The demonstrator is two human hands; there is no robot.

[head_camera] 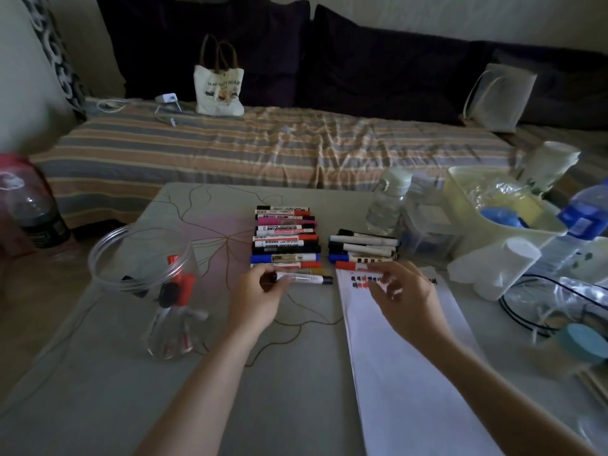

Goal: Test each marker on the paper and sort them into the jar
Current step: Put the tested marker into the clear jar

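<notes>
My left hand (260, 294) grips a white marker with a black cap (304, 279) by its left end and holds it level just above the table. To the right of it, my right hand (403, 292) hovers over the top of the white paper (404, 373), fingers loosely curled and holding nothing. The paper bears red and dark test scribbles (362, 280) near its far end. A tall pile of markers (286, 238) lies beyond my left hand, and a smaller pile (362, 246) lies beyond the paper. At the left, a clear jar (158, 291) holds several red and black markers.
A clear water bottle (388, 205), a pale bin of clutter (493, 205), white cups (513, 261) and cables (539, 307) crowd the table's right side. A dark bottle (36, 212) stands off the left edge. A striped bed with a tote bag (218, 87) lies behind.
</notes>
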